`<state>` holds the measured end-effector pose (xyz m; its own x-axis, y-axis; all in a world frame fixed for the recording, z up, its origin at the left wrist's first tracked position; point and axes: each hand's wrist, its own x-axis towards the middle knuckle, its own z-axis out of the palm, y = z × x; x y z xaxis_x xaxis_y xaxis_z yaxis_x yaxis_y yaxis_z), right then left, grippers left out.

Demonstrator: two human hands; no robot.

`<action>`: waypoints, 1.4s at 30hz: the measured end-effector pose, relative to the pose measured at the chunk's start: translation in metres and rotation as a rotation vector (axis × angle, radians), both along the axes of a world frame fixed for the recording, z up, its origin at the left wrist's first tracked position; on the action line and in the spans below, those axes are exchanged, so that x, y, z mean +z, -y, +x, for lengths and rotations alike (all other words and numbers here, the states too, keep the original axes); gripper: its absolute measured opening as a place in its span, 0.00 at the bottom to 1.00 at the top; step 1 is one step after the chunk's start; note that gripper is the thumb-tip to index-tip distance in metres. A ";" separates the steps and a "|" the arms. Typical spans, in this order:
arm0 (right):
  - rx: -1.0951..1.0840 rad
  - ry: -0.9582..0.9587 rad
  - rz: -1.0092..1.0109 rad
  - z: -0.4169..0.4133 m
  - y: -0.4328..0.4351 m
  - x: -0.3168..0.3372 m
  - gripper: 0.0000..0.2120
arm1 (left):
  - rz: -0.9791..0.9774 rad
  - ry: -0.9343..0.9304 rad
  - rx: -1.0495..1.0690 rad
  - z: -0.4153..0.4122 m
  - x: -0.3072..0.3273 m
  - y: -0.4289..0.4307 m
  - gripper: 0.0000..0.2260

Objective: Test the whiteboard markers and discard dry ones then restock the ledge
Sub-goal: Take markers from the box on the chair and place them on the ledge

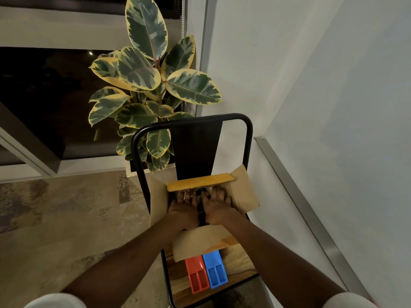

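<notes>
Head view: left hand [183, 210], right hand [219, 208] side by side inside cardboard box [244, 192], fingers spread flat; contents hidden

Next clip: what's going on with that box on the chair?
A person reaches into an open cardboard box on a black-framed chair with the left hand and right hand, fingers spread. What they touch inside is too blurred to tell. A red tray and a blue tray lie side by side on the seat, partly under the box's near flap.
</notes>
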<state>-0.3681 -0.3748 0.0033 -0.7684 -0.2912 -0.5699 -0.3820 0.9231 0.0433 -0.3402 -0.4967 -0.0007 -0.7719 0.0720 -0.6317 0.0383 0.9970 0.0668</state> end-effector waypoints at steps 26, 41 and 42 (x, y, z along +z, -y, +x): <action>0.334 -0.147 0.212 -0.007 0.026 -0.024 0.20 | -0.177 -0.119 -0.040 0.001 -0.028 -0.003 0.26; 0.052 -0.327 -0.067 0.029 -0.002 0.044 0.10 | 0.209 -0.381 -0.078 0.007 0.011 0.002 0.22; 0.071 -0.362 -0.069 0.034 -0.007 0.047 0.10 | 0.227 -0.398 -0.101 0.010 0.017 0.002 0.24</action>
<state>-0.3342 -0.3677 0.0504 -0.8932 -0.3788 -0.2424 -0.4162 0.9005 0.1262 -0.3303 -0.4982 0.0166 -0.9332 0.2609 -0.2472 0.2009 0.9490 0.2431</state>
